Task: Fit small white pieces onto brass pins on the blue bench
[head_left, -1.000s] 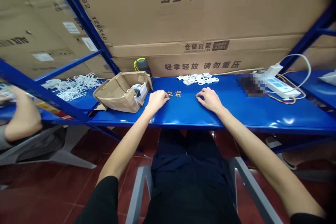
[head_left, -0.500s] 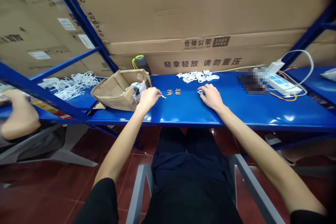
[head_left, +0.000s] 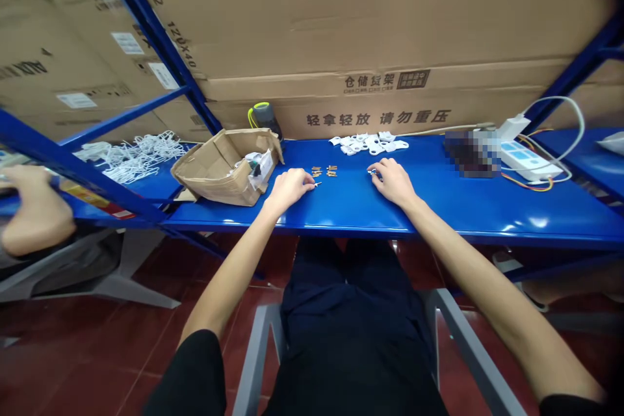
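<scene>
My left hand (head_left: 291, 187) is low over the blue shelf top, thumb and fingers closed on a small pale piece (head_left: 317, 184). Just beyond its fingertips lie several small brass-coloured pins (head_left: 331, 171) in two little groups. To the right of them, my right hand (head_left: 392, 181) rests with curled fingers around small white pieces (head_left: 372, 172), partly hidden by the fingertips. White ring-like plastic parts (head_left: 369, 143) are spread farther back, near the cardboard.
An open cardboard box (head_left: 214, 179) with wrapped items stands left, a dark speaker-like cylinder (head_left: 267, 118) behind it. A power strip (head_left: 526, 159) with cables lies right. Beyond the blue upright (head_left: 146, 19) are white cords (head_left: 131, 162) and another person's arm (head_left: 36, 208).
My left hand has moved right, toward the brass-coloured pins, with the small piece in its fingers. My right hand stays in place, with less of the white pieces showing.
</scene>
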`<state>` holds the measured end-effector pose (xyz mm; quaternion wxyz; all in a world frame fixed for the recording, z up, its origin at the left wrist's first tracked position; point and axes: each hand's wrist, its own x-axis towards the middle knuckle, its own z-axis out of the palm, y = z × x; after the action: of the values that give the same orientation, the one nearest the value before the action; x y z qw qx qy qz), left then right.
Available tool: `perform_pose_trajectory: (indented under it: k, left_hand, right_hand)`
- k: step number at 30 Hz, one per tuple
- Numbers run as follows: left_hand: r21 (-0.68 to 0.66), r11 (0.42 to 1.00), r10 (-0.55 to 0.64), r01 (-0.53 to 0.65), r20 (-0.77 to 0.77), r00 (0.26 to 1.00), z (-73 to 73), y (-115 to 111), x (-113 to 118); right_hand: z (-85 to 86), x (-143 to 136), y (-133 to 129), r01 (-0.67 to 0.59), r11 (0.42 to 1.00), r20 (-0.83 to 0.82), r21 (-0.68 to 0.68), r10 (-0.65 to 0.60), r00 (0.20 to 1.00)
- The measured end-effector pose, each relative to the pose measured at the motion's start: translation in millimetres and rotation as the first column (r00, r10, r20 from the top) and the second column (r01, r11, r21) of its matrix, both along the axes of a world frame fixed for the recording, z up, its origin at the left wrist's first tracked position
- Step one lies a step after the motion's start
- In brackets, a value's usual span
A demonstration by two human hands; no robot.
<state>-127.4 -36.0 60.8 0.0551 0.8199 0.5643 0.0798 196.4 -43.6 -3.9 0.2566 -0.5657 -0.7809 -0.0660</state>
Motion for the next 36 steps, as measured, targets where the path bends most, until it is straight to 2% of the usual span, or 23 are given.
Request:
perform_pose_trajectory:
  k: [7, 13, 19, 22, 25, 27, 31, 36]
  left_hand:
    - [-0.015, 1.000, -0.017, 0.018, 0.049, 0.999, -3.5, -5, 19]
    - [-0.015, 0.999, -0.044, 0.045, 0.072, 0.996, -5.4, -9, 47]
    - [0.012, 0.996, -0.091, 0.091, 0.105, 0.990, -11.9, -10, 71]
    - [0.009, 0.990, -0.144, 0.144, 0.109, 0.984, -16.6, -11, 80]
    - [0.015, 0.983, -0.184, 0.184, 0.120, 0.975, -21.9, -15, 91]
    - [0.022, 0.981, -0.193, 0.192, 0.131, 0.972, -25.6, -17, 96]
    - [0.044, 0.982, -0.190, 0.185, 0.154, 0.970, -31.0, -19, 98]
    - [0.058, 0.982, -0.188, 0.181, 0.157, 0.970, -30.0, -19, 87]
  right_hand:
    - [-0.1, -1, 0, -0.002, 1.000, 0.011, -0.011, 0.002, 1.000]
    - [-0.6, -1, -1, -0.062, 0.998, 0.007, -0.029, 0.062, 0.998]
    - [1.2, -2, -2, -0.052, 0.998, -0.006, -0.045, 0.052, 0.999]
    - [4.7, -3, -5, -0.165, 0.984, -0.039, -0.073, 0.163, 0.986]
    - [7.8, -5, -9, -0.348, 0.929, -0.066, -0.126, 0.342, 0.937]
    - [8.6, -5, -11, -0.394, 0.906, -0.073, -0.151, 0.388, 0.919]
    - [8.7, -5, -10, -0.389, 0.910, -0.094, -0.146, 0.379, 0.921]
    - [9.9, -6, -10, -0.401, 0.906, -0.096, -0.138, 0.391, 0.916]
